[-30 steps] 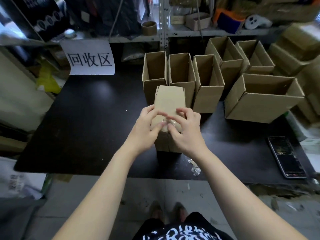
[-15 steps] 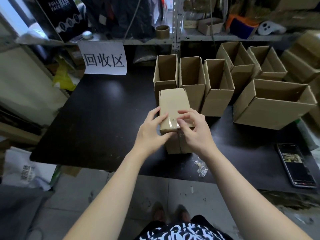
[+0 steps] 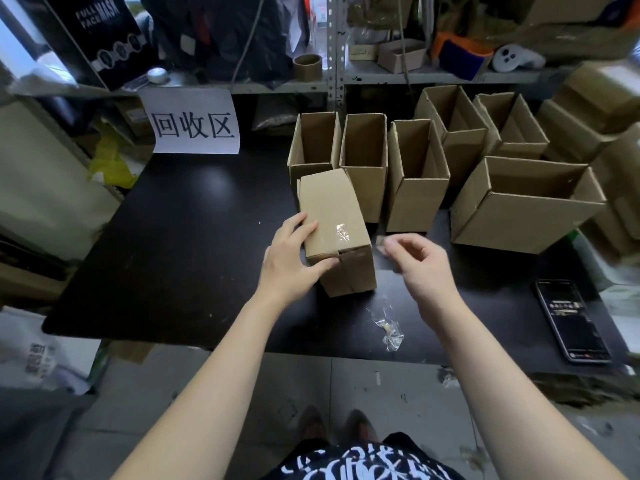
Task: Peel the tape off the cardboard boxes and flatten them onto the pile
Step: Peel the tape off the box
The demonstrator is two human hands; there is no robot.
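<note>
A small closed cardboard box (image 3: 332, 209) stands on the black table (image 3: 173, 254), tilted towards me. A shiny patch of clear tape (image 3: 342, 233) sits on its top face near the front seam. My left hand (image 3: 291, 258) grips the box's left side, thumb on the front corner. To the right of the box and clear of it, my right hand (image 3: 422, 268) is blurred, its fingers pinched on a small pale scrap that looks like tape (image 3: 380, 242).
Several open-topped boxes (image 3: 363, 161) stand in a row behind, and a larger one (image 3: 526, 216) is at the right. A crumpled tape scrap (image 3: 389, 330) lies near the table's front edge. A phone (image 3: 571, 320) lies front right. A paper sign (image 3: 194, 123) hangs at the back.
My right hand has left the box top and swung out to the right. The left hand has slid to the box's left side. The box leans more towards me.
</note>
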